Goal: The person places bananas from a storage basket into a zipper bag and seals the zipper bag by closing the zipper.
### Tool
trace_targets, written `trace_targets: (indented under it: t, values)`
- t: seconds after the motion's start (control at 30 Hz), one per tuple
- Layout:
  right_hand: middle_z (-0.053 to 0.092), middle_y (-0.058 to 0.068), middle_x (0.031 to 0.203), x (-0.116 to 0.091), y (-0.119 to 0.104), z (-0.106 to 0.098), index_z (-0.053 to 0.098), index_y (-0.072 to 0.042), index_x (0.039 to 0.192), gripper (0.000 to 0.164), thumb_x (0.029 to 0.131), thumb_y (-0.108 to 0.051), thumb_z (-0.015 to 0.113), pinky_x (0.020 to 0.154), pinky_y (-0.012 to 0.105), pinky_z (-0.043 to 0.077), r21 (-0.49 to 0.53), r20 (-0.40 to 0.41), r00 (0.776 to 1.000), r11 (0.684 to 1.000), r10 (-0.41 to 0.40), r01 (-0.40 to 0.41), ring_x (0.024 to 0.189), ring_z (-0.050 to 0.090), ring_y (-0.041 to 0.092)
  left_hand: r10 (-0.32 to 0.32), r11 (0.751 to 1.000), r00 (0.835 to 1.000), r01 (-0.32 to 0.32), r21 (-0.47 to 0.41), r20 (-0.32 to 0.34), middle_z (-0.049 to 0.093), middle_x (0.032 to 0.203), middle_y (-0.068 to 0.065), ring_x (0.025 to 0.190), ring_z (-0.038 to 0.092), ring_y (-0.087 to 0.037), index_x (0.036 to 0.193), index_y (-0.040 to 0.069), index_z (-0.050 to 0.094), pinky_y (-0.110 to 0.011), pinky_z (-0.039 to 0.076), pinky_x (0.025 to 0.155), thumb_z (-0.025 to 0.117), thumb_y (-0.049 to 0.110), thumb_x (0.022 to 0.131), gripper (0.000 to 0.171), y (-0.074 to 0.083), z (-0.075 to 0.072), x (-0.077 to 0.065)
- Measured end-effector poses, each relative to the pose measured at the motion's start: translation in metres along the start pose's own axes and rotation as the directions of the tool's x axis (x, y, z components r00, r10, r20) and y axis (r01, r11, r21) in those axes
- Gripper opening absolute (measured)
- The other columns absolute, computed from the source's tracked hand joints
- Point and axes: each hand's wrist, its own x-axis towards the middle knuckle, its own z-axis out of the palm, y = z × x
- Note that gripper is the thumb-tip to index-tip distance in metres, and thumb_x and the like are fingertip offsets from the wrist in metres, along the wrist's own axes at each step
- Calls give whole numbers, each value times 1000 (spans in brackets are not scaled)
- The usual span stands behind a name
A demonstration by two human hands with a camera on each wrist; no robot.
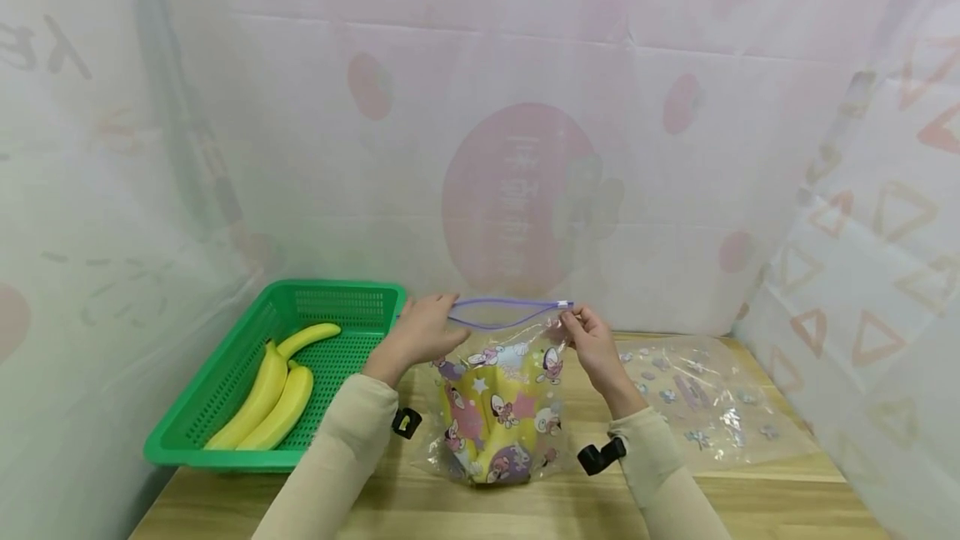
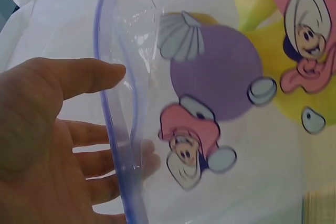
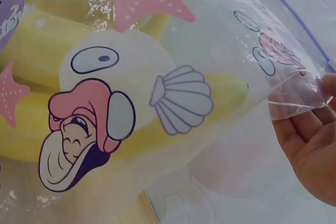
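A clear zip bag (image 1: 551, 373) with cartoon prints stands on the table with yellow bananas (image 1: 487, 407) inside. Its purple zip strip (image 1: 517, 302) is parted in the middle, and a white slider (image 1: 564, 304) sits at the right end. My right hand (image 1: 596, 348) pinches the bag's upper right corner beside the slider. At the left end of the mouth is my left hand (image 1: 420, 332). In the left wrist view its thumb (image 2: 94, 74) extends across the zip strip, while fairly straight fingers reach behind the bag, apart from the thumb.
To the left, a green basket (image 1: 161, 440) holds several bananas (image 1: 262, 398). Another clear printed bag (image 1: 697, 398) lies flat on the table (image 1: 645, 515) at the right. Printed white curtains (image 1: 525, 65) hang behind and at both sides.
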Motion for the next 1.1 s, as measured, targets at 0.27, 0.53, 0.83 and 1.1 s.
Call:
trace_targets:
  t: [0.27, 0.53, 0.83, 1.1]
  values:
    - [60, 2, 86, -1, 6, -4, 47, 2, 95, 20, 102, -17, 42, 77, 29, 50, 4, 19, 999, 999, -40, 40, 75, 61, 12, 29, 999, 995, -30, -15, -93, 59, 122, -11, 113, 54, -29, 127, 5, 57, -45, 41, 96, 56, 23, 92, 39, 13, 15, 13]
    - [61, 5, 89, 1, 4, -8, 48, 7, 97, 24, 102, -16, 43, 77, 30, 51, -41, 57, 997, 998, -52, 54, 76, 61, 13, 63, 997, 998, -64, -45, -26, 51, 134, -9, 122, 47, -30, 135, 9, 50, -49, 33, 102, 59, 24, 85, 53, 29, 19, 23]
    - [59, 5, 87, 1, 4, -8, 49, 3, 96, 21, 102, -16, 44, 76, 30, 51, -37, 78, 996, 998, -48, 51, 75, 60, 13, 77, 994, 994, -82, -74, -74, 58, 123, -9, 113, 52, -27, 129, 8, 55, -48, 37, 98, 60, 34, 90, 47, 43, 27, 29]
    - [62, 1, 86, 1, 6, -7, 52, 4, 98, 23, 100, -18, 48, 76, 28, 52, 0, 101, 993, 998, -56, 56, 77, 63, 12, 115, 975, 983, -140, -175, -143, 62, 92, 0, 86, 58, -18, 96, 11, 65, -35, 48, 81, 60, 16, 90, 9, 56, 28, 33]
